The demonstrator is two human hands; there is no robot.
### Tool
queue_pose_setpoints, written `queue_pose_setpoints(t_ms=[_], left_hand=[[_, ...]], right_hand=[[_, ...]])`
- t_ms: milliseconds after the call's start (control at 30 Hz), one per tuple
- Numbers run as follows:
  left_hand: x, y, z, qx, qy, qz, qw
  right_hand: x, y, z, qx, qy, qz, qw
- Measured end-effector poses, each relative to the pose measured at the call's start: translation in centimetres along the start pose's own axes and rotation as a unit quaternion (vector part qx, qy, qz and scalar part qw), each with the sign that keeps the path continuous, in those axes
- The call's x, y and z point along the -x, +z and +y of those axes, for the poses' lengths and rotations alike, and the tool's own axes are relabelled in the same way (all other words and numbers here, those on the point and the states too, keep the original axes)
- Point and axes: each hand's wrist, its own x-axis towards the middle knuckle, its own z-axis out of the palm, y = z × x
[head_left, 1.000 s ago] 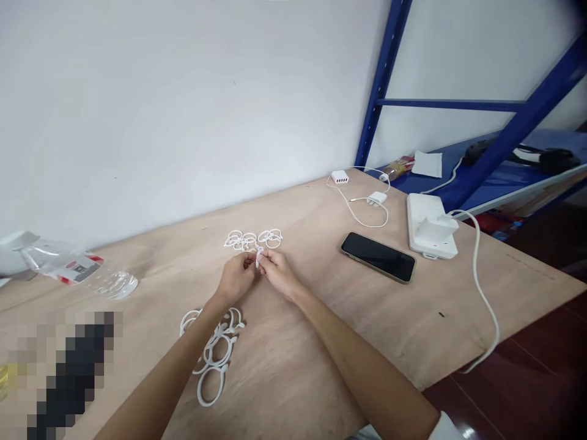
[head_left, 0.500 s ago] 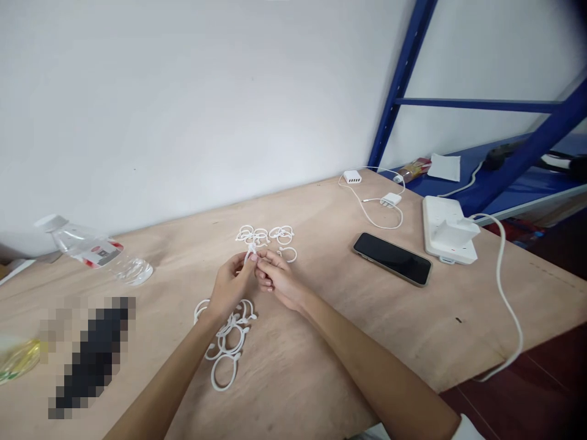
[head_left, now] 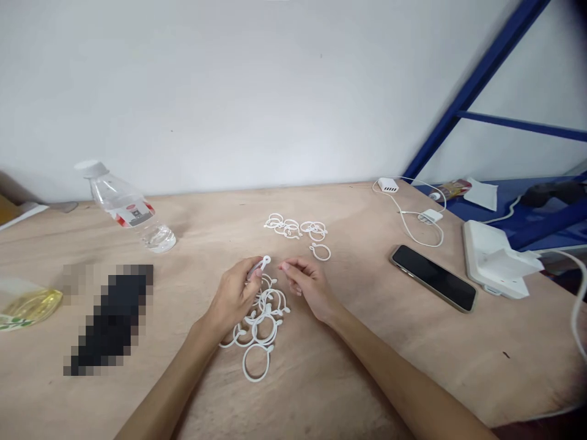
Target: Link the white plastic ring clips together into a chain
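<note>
My left hand (head_left: pixel 236 292) pinches a white curtain ring (head_left: pixel 266 261) between thumb and fingers, its small eyelet pointing up; the fingers hide most of its loop. Just to the right, apart from it, my right hand (head_left: pixel 308 284) has thumb and fingertips pressed together; whether anything small is between them I cannot make out. A loose pile of white curtain rings (head_left: pixel 265 330) lies on the wooden table beneath and between the hands. Farther back lies another group of rings (head_left: pixel 293 228), with a single ring (head_left: pixel 320 252) a little in front of it.
At left stand a tilted-looking water bottle (head_left: pixel 132 211), a yellow clear packet (head_left: pixel 32 305) and a blurred-out dark object (head_left: pixel 110 318). To the right lie a phone (head_left: pixel 433 278), a power strip (head_left: pixel 495 260) and a charger with white cable (head_left: pixel 430 216). A wall borders the table (head_left: pixel 348 379) behind.
The hands, together at the ring before, are now apart: my right hand has drawn off to the right while my left keeps the ring. The view has turned left.
</note>
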Motion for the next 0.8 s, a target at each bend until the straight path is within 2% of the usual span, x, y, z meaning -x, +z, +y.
queue_pose_setpoints(t_ms=[100, 233, 367, 567, 700, 800], left_hand=[[0.2, 0.0, -0.4, 0.040, -0.023, -0.019, 0.999], [0.3, -0.3, -0.6, 0.073, -0.032, -0.032, 0.996], [0.4, -0.4, -1.0, 0.085, -0.031, -0.055, 0.994], [0.6, -0.4, -1.0, 0.060, -0.018, -0.064, 0.996], [0.8, -0.3, -0.8, 0.045, 0.015, -0.072, 0.996], [0.9, 0.0, -0.8, 0.022, 0.041, -0.080, 0.996]], right_hand=[[-0.6, -0.4, 0.3, -0.025, 0.020, 0.027, 0.999], [-1.3, 0.3, 0.3, -0.026, 0.046, -0.009, 0.999], [-1.4, 1.8, 0.5, -0.082, 0.082, -0.031, 0.993], [-1.3, 2.5, 0.8, -0.066, 0.077, -0.050, 0.994], [-1.0, 2.5, 0.2, -0.029, 0.073, -0.055, 0.995], [-0.7, 2.8, 0.0, -0.060, 0.084, -0.068, 0.992]])
